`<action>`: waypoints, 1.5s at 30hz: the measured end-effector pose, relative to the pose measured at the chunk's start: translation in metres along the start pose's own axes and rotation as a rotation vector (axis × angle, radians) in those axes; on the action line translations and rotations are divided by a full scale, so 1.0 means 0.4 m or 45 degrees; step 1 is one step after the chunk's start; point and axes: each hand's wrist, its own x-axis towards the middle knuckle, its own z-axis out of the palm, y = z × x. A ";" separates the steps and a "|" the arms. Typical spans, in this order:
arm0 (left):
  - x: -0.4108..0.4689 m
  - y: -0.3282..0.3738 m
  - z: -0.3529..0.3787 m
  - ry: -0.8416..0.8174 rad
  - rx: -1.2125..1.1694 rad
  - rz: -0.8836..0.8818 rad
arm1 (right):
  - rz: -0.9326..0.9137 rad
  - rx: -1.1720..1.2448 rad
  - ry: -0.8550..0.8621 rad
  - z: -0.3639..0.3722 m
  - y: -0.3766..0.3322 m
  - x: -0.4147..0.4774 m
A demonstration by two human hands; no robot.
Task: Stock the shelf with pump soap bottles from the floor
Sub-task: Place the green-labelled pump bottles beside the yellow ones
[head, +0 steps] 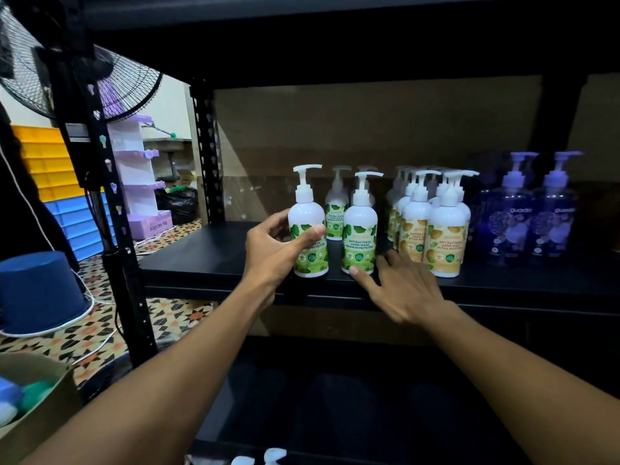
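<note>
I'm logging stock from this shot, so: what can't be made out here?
- Head view: front orange-label bottles hide the rows behind them, so no count.
- Head view: the left hand covers part of the label on the green-label bottle it grips.
- Head view: the right hand is motion-blurred; whether it touches the second green-label bottle is unclear.
- Head view: white pump tops are cut off by the bottom edge.

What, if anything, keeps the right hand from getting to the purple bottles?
Probably yes. The right hand lies open at the shelf front, holding nothing; the purple bottles stand to its right, beyond the orange-label bottles, with bare shelf in front of them.
</note>
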 end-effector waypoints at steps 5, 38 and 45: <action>0.044 -0.034 0.036 0.023 0.098 0.001 | 0.006 -0.019 0.042 0.011 -0.001 0.001; 0.069 -0.081 0.014 -0.299 0.093 -0.247 | 0.046 -0.079 0.051 0.017 -0.006 -0.006; 0.068 -0.086 0.013 -0.315 0.098 -0.236 | 0.039 -0.056 0.091 0.017 -0.006 -0.011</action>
